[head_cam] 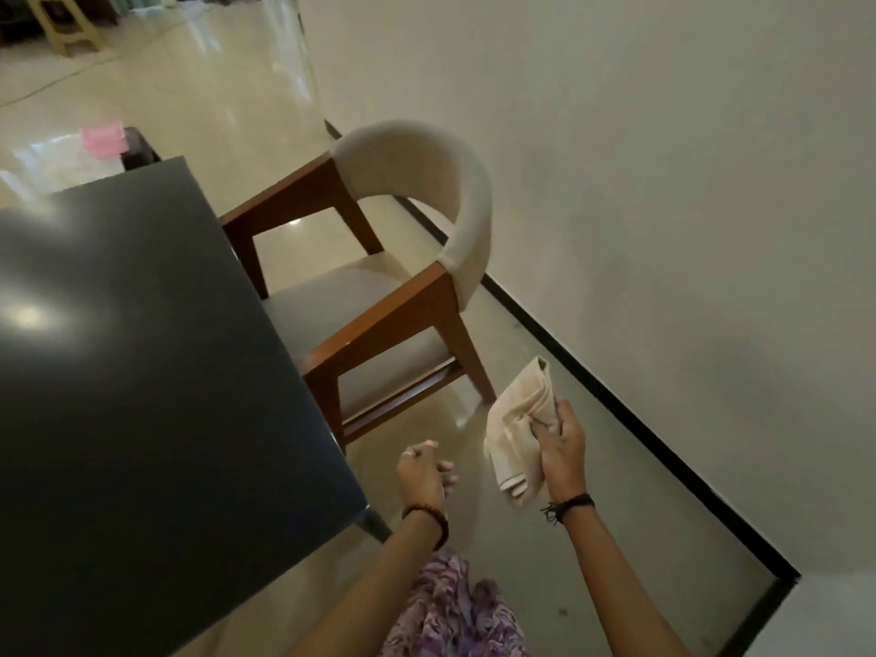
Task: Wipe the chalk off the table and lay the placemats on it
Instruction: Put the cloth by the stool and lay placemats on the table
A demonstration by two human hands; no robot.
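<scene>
Head view shows the right hand (561, 443) gripping a crumpled cream cloth (519, 436), fingers curled round its middle, held over the floor (545, 538) and well clear of the tabletop (142, 348). Left hand (424, 471) hangs near the tabletop's near corner, fingers loosely curled, holding nothing. No chalk marks can be made out on the visible part of the tabletop; its far left portion is out of frame, so wiping is judged likely complete or nearly so, not confirmed. No placemats are in view anywhere, on the tabletop or in either hand, so that step is judged wholly outstanding. Materials: the tabletop is a dark grey, smooth, glossy slab with a square corner, throwing back bright ceiling-light reflections. The cloth is soft woven fabric, folded and bunched, with a hemmed edge hanging below the hand. A chair (379, 277) stands just beside the tabletop's edge: reddish-brown wooden frame, straight legs, padded beige seat and a curved upholstered backrest. The floor is polished and reflective, meeting a plain pale wall (663, 182) at a black skirting strip.
</scene>
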